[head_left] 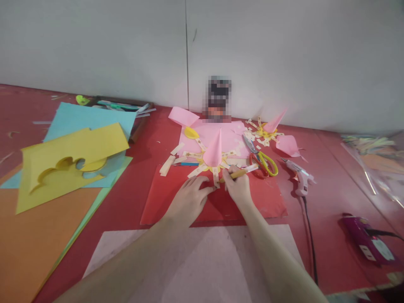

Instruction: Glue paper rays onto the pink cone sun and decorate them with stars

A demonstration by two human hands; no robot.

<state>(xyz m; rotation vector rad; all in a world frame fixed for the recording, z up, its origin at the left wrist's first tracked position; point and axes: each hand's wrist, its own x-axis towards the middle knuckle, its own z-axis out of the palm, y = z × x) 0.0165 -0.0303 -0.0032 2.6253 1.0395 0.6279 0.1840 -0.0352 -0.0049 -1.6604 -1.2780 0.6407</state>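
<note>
A pink paper cone (213, 149) stands on a yellow disc with several cream paper strips (197, 170) fanned out around it, on a red sheet (268, 202). My right hand (238, 185) is closed around a yellow pencil (235, 174), its tip at a strip (216, 179) just below the cone. My left hand (188, 200) lies flat on the red sheet with fingers stretched out, fingertips beside that strip.
Scissors with red and yellow handles (261, 162) and a glue gun (299, 176) lie to the right. Another cone craft (268, 128) sits behind. Yellow (63, 164), blue and orange paper sheets lie left. A purple device (366, 240) is at the right edge.
</note>
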